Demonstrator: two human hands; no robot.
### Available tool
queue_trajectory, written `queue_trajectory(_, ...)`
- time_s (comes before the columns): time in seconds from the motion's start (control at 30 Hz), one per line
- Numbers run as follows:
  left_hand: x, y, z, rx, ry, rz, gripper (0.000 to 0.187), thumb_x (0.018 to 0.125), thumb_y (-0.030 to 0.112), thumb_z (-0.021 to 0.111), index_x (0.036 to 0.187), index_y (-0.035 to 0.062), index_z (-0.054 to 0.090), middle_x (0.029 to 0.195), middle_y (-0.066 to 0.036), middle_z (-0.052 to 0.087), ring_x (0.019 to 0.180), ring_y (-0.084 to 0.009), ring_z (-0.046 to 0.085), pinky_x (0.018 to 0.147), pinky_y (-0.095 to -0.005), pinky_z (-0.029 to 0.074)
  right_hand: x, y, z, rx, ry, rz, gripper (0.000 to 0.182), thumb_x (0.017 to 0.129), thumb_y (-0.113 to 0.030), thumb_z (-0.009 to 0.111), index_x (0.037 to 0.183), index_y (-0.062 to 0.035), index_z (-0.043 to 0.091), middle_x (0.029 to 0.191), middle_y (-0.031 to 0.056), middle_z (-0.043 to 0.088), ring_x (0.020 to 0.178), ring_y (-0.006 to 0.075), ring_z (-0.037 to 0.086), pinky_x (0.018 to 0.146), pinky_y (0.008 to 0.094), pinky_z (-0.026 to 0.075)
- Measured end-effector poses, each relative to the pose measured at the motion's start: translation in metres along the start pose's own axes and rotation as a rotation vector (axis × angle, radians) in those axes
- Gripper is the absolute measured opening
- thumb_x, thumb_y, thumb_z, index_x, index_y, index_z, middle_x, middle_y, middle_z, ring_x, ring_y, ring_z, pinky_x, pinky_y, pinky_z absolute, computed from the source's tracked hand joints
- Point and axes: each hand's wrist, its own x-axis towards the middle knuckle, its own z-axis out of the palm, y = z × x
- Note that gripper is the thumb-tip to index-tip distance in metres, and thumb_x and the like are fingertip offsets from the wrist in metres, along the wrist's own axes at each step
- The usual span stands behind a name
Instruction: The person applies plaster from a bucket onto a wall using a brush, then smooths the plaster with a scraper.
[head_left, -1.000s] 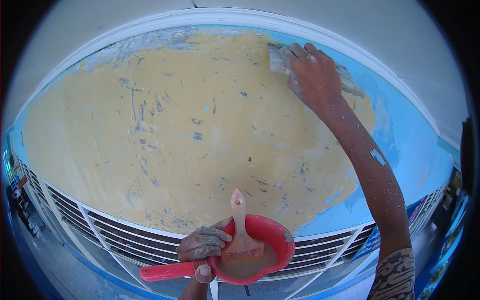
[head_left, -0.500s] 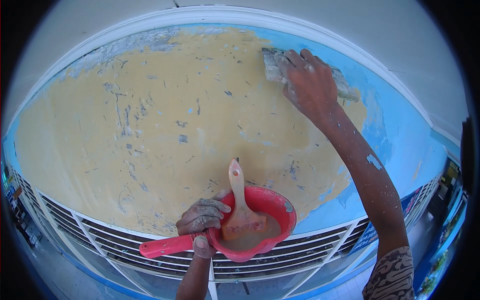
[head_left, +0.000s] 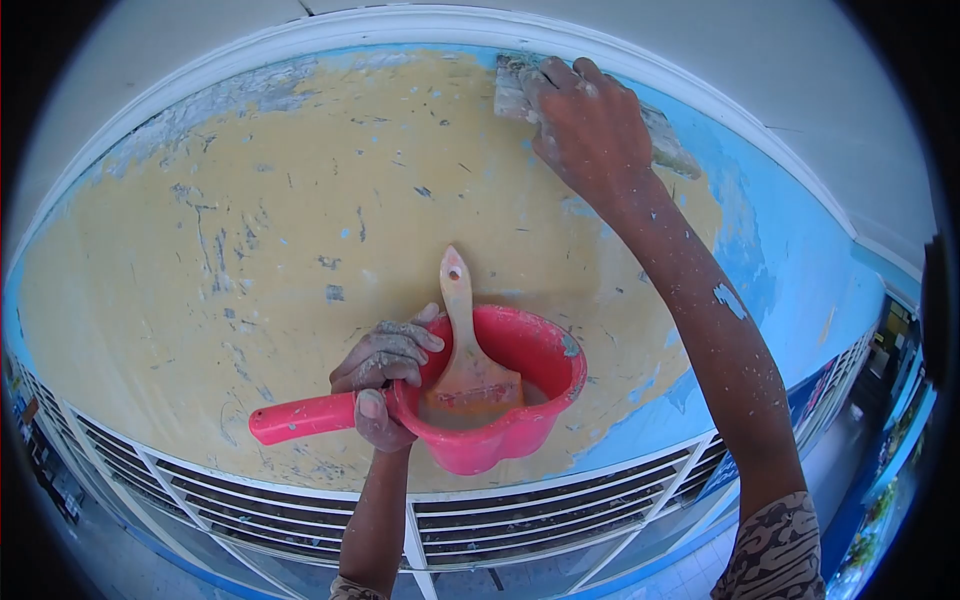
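Note:
My left hand (head_left: pixel 388 362) is closed on the red plastic dipper (head_left: pixel 495 445), gripping it where the handle meets the bowl. Cloudy, pale liquid (head_left: pixel 455 416) lies in the bowl. A flat paintbrush (head_left: pixel 474 375) stands in it, bristles down, its pale handle leaning on the rim. High on the wall (head_left: pixel 290 270), my right hand (head_left: pixel 597 130) is closed around a wide, paint-smeared scraper (head_left: pixel 515 90) held flat near the top edge. The wall is tan there, with grey marks and blue paint at the right.
White moulding (head_left: pixel 420 18) runs along the top of the wall, under a pale ceiling (head_left: pixel 750 60). Below are white slatted louvres (head_left: pixel 540 520). Light blue paint (head_left: pixel 800 270) covers the right end of the wall.
My right hand and the scraper have moved up and slightly left. My left hand has raised the dipper with the brush, also slightly left. The view has shifted a little.

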Motion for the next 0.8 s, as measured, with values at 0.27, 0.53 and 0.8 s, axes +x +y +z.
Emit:
queue_trajectory(0.27, 0.011, -0.009, -0.001, -0.095, -0.017, -0.073, 0.07, 0.096, 0.056, 0.05, 0.062, -0.0044, 0.056, 0.069, -0.017, 0.059, 0.074, -0.0355, 0.066, 0.09, -0.0638, 0.054, -0.006, 0.004, 0.006, -0.061, 0.027, -0.003, 0.023, 0.071, -0.015, 0.079, 0.089, -0.0054, 0.07, 0.104, 0.0057, 0.065, 0.097, 0.0239, 0.064, 0.08, 0.0384, 0.058)
queue_trajectory(0.53, 0.012, -0.018, -0.013, -0.156, 0.01, -0.108, 0.069, 0.094, 0.055, 0.051, 0.059, -0.0048, 0.054, 0.068, -0.019, 0.057, 0.072, -0.0354, 0.063, 0.092, -0.0633, 0.053, -0.011, 0.013, 0.003, -0.035, 0.0, -0.028, 0.027, 0.07, -0.011, 0.077, 0.095, -0.0039, 0.068, 0.105, 0.006, 0.065, 0.1, 0.0264, 0.064, 0.078, 0.0389, 0.059)
queue_trajectory(0.8, 0.011, -0.023, -0.023, -0.192, -0.034, -0.117, 0.067, 0.092, 0.053, 0.049, 0.059, -0.0046, 0.055, 0.066, -0.019, 0.056, 0.068, -0.0335, 0.06, 0.084, -0.0585, 0.057, -0.03, 0.011, -0.007, 0.008, -0.031, -0.01, 0.051, 0.062, -0.001, 0.073, 0.113, -0.0071, 0.07, 0.108, 0.0052, 0.067, 0.095, 0.0259, 0.063, 0.076, 0.0394, 0.058)
